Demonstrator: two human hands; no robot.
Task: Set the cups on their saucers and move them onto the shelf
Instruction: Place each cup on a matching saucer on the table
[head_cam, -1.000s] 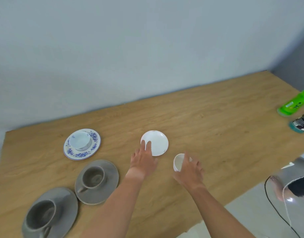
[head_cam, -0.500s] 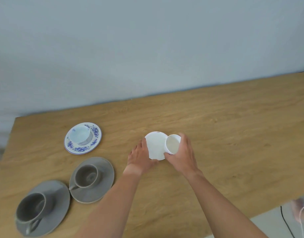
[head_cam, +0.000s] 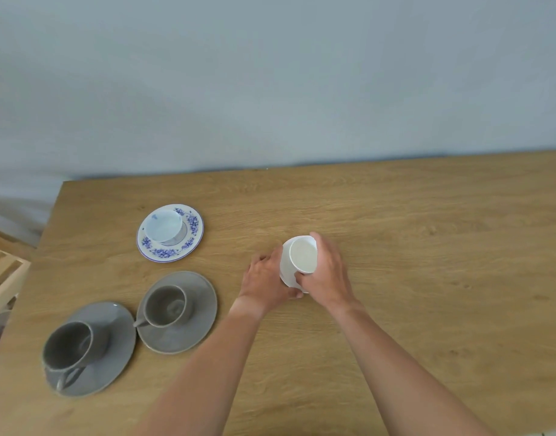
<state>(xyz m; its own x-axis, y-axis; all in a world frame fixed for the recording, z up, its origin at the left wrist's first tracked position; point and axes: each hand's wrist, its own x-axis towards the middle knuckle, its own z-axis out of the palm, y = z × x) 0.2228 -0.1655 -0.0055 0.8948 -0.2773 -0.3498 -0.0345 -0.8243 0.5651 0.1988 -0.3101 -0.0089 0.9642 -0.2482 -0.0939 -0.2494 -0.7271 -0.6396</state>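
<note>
Head view: a white cup (head_cam: 303,254) is gripped by the right hand (head_cam: 328,275) over a white saucer (head_cam: 286,275), which is largely hidden. The saucer's edge is held by the left hand (head_cam: 265,283); cup-to-saucer contact cannot be told. The wooden table (head_cam: 427,247) is cut off at the frame.

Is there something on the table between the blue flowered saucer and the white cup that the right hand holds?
In the head view, only bare table lies between the blue flowered saucer and the white cup in the right hand.
</note>
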